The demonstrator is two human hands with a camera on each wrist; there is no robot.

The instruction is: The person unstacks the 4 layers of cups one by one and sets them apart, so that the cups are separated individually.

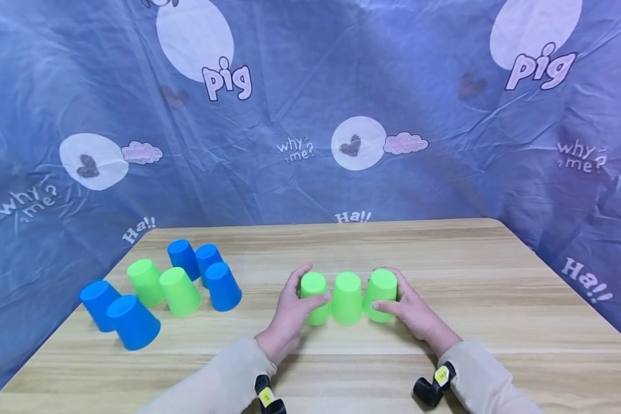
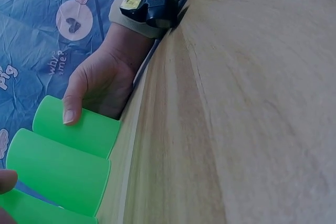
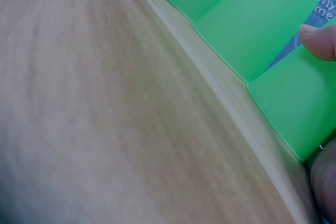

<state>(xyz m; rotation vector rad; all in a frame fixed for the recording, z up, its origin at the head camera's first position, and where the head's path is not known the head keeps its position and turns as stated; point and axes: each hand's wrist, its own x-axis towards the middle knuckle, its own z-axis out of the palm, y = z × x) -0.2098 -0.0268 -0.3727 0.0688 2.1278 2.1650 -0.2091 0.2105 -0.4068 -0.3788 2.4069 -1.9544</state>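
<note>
Three green cups stand upside down in a row on the table, their rims touching or nearly so. My left hand (image 1: 287, 315) holds the left green cup (image 1: 313, 282), thumb across the front and fingers around its far side. At the other end, my right hand (image 1: 418, 315) grips the right green cup (image 1: 383, 283) with thumb in front. Between them the middle green cup (image 1: 347, 299) is untouched by either hand. The left wrist view shows the right thumb (image 2: 72, 106) pressed on its cup. Most of the right fingers are hidden in the head view.
To the left stand several upside-down blue cups (image 1: 134, 323) and two more green cups, one behind (image 1: 146, 283) and one nearer (image 1: 181, 292). The wooden table (image 1: 497, 299) reaches back to a blue printed cloth (image 1: 290, 86).
</note>
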